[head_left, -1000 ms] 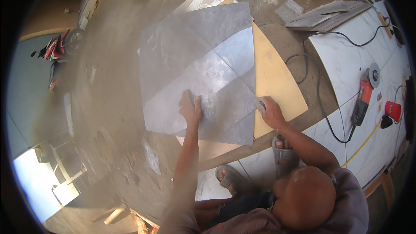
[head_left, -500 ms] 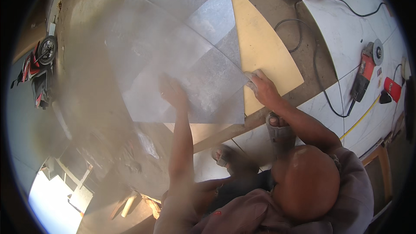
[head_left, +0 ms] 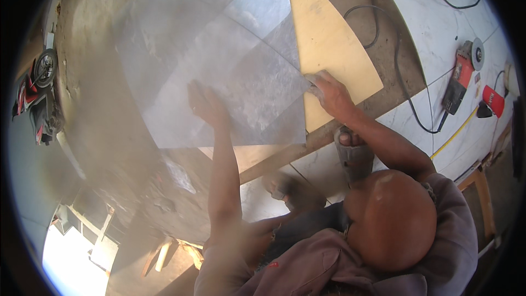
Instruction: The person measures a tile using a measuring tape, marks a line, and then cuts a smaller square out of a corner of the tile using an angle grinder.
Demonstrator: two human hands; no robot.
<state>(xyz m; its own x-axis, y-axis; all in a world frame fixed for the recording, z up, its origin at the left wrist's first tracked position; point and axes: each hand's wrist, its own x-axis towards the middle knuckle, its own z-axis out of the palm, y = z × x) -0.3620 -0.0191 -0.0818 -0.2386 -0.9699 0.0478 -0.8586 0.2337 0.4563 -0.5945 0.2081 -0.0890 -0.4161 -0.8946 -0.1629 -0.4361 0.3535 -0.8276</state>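
Neither of my hands is in view. Below me a crouching co-worker (head_left: 383,219) leans over a large grey sheet or tile (head_left: 252,115) crossed by a straight seam, lying on a yellow board (head_left: 334,44). The co-worker's left hand (head_left: 205,101) rests on the grey surface, blurred by haze. Their right hand (head_left: 331,93) is at the grey piece's right edge, fingers closed round something small and dull that I cannot make out. A red angle grinder (head_left: 460,77) with its cord lies to the right on white marbled tiles (head_left: 416,22).
A red and black motorbike (head_left: 41,82) is at the far left. A red cup-like object (head_left: 492,101) and a yellow strip (head_left: 455,134) lie right of the grinder. Wood offcuts (head_left: 164,252) are at the lower left. A haze or smear blurs the left and middle.
My view has shifted, so the sheets, grinder and co-worker's hands sit higher in the picture. The co-worker's hands stay on the grey piece and at its right edge.
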